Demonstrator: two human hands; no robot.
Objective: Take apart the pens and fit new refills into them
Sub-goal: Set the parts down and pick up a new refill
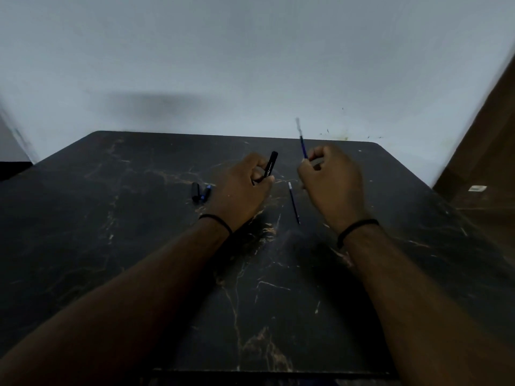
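My left hand (245,188) grips a black pen barrel (271,164) that sticks up and away from the fingers. My right hand (331,182) pinches a thin blue refill (302,143) whose blurred tip points up toward the wall. Between the two hands a second thin refill (294,203) lies on the dark marble table (139,246). To the left of my left hand lie two small pen parts: a black cap (195,192) and a short piece with blue on it (205,193).
A pale wall rises right behind the table's far edge. A brown wooden surface (487,162) stands at the right side, with a small white label (477,188) on it. Each wrist carries a black band.
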